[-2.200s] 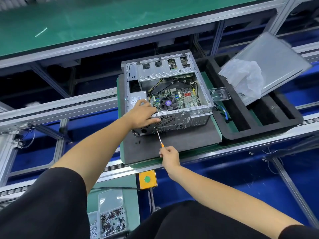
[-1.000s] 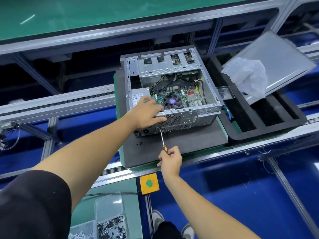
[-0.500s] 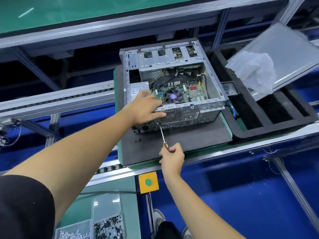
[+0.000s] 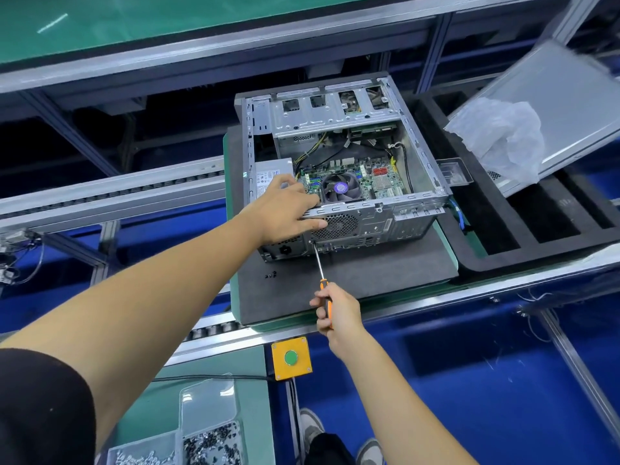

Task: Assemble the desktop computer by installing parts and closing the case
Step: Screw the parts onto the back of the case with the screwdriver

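Observation:
An open desktop case [image 4: 375, 226] lies on its side on a grey foam pad [image 4: 369, 273], showing the motherboard, CPU fan [image 4: 340, 188] and power supply [image 4: 273, 174]. My left hand [image 4: 285, 209] grips the case's rear top edge beside the power supply. My right hand [image 4: 337, 313] holds an orange-handled screwdriver [image 4: 320, 266], whose tip meets the rear panel just below the left hand. The side panel [image 4: 567, 105] leans at the right, with a plastic bag [image 4: 503, 139] on it.
A black foam tray [image 4: 536, 243] with slots sits right of the pad. Two or three loose screws [image 4: 270, 274] lie on the pad. A yellow box with a green button [image 4: 291, 358] hangs off the conveyor rail. Bins of screws [image 4: 211, 446] stand at the bottom left.
Both hands keep their hold on the case and the screwdriver; the screwdriver tip stays at the same spot on the rear panel. Only the camera view has shifted slightly.

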`<state>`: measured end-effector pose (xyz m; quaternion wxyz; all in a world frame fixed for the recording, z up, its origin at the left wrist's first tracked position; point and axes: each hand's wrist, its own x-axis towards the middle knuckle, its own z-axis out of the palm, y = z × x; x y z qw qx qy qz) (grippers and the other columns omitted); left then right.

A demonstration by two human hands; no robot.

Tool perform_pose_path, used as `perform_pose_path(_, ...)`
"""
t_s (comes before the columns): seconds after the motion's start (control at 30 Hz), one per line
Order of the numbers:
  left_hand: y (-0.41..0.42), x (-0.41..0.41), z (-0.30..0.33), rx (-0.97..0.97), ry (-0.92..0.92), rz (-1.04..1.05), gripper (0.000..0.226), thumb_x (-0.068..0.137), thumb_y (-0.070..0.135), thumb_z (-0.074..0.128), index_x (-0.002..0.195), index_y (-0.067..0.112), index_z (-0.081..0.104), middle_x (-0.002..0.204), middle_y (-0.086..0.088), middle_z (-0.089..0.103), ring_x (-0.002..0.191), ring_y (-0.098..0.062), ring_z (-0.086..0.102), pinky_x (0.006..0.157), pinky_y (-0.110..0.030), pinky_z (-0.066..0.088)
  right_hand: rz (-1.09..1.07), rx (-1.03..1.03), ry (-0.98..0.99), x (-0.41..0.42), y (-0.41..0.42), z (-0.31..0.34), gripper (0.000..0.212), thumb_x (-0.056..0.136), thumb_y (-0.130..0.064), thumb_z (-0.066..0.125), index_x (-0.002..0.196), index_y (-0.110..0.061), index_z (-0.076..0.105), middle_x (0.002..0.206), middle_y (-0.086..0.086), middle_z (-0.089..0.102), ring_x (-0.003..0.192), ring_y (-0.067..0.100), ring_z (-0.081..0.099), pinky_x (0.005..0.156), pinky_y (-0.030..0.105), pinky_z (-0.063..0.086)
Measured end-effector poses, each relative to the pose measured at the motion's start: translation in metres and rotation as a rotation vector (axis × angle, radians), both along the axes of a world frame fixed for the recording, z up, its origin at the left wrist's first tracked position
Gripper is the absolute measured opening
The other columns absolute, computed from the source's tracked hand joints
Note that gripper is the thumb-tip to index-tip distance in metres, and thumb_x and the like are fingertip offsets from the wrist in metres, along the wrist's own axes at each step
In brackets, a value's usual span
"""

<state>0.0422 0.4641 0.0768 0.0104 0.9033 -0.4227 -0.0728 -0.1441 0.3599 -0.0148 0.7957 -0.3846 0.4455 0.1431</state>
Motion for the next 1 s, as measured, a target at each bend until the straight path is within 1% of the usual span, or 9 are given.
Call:
perform_pose_path(0.13,-0.001,-0.001,0.000,0.019,-0.001,0.004,0.042,0.098,0.066,0.040,0.089,0.025,0.044,0.091,-0.002,0.051,0.115,-0.033,0.041,0.117,-0.045,0.019,0.030,-0.600,-0.137,-0.005,0.015,-0.003,0.025,0.084,-0.005,0.064,0.082,-0.017,0.042,0.070,0.003,0.057,0.050,0.017,0.043,0.044,0.029,0.034)
perform_pose_path(0.27,-0.001,-0.001,0.001,0.005,-0.013,-0.007,0.044,0.099,0.066,0.039,0.087,0.025,0.042,0.089,-0.002,0.050,0.108,-0.032,0.044,0.117,-0.044,0.019,0.214,-1.231,-0.107,-0.007,0.020,-0.004,0.030,0.090,-0.020,0.059,0.075,-0.023,0.033,0.059,-0.003,0.049,0.048,0.015,0.045,0.044,0.027,0.028)
perform_pose_path(0.33,0.000,0.000,0.001,-0.012,-0.024,-0.013,0.044,0.099,0.066,0.039,0.087,0.024,0.043,0.088,-0.003,0.051,0.105,-0.031,0.045,0.117,-0.042,0.017,0.183,-1.024,-0.188,-0.005,0.019,-0.009,0.031,0.092,-0.015,0.059,0.073,-0.022,0.036,0.063,0.000,0.058,0.046,0.022,0.056,0.040,0.028,0.035)
perform_pose_path(0.47,0.000,0.003,0.001,0.007,-0.023,-0.024,0.043,0.100,0.065,0.038,0.088,0.024,0.042,0.090,-0.002,0.052,0.105,-0.030,0.045,0.117,-0.043,0.016,0.004,-0.007,-0.137,0.001,0.003,-0.007,0.023,0.092,-0.002,0.059,0.076,-0.014,0.049,0.065,0.007,0.058,0.045,0.014,0.053,0.036,0.020,0.035)
perform_pose_path(0.57,-0.001,0.003,0.001,0.000,-0.028,-0.029,0.043,0.100,0.064,0.039,0.087,0.024,0.043,0.090,-0.002,0.052,0.105,-0.030,0.046,0.117,-0.043,0.016,-0.014,0.172,-0.095,0.000,-0.002,-0.004,0.010,0.093,-0.004,0.058,0.086,-0.011,0.054,0.066,0.005,0.065,0.053,0.015,0.061,0.040,0.018,0.043)
perform_pose_path(0.7,-0.001,0.002,0.001,0.002,-0.041,-0.031,0.043,0.100,0.064,0.040,0.089,0.023,0.045,0.094,-0.003,0.054,0.108,-0.030,0.045,0.115,-0.042,0.016,0.119,-0.350,-0.155,-0.005,0.009,-0.006,0.014,0.092,-0.012,0.059,0.081,-0.013,0.066,0.092,0.004,0.077,0.068,0.017,0.072,0.050,0.027,0.048)
perform_pose_path(0.83,-0.001,0.003,0.000,0.010,-0.037,-0.025,0.044,0.099,0.065,0.040,0.091,0.023,0.048,0.095,-0.003,0.053,0.110,-0.031,0.045,0.117,-0.042,0.017,0.318,-1.095,-0.066,-0.007,0.015,-0.009,0.020,0.095,-0.033,0.053,0.079,-0.025,0.061,0.088,-0.004,0.057,0.066,0.021,0.059,0.051,0.030,0.037)
perform_pose_path(0.93,-0.001,0.003,-0.001,0.012,-0.047,-0.030,0.047,0.099,0.067,0.038,0.090,0.021,0.050,0.091,0.000,0.051,0.106,-0.029,0.045,0.117,-0.043,0.019,0.317,-1.293,-0.057,-0.004,0.016,-0.008,0.005,0.096,-0.033,0.052,0.093,-0.029,0.050,0.074,-0.005,0.060,0.061,0.022,0.050,0.048,0.029,0.027)
perform_pose_path(1.0,-0.001,0.004,-0.002,0.002,-0.056,-0.037,0.048,0.098,0.067,0.037,0.090,0.021,0.051,0.090,0.000,0.050,0.102,-0.028,0.045,0.116,-0.042,0.019,0.249,-1.309,-0.040,-0.001,0.014,-0.007,0.025,0.092,-0.029,0.061,0.102,-0.028,0.038,0.068,-0.006,0.060,0.056,0.022,0.049,0.046,0.028,0.023)
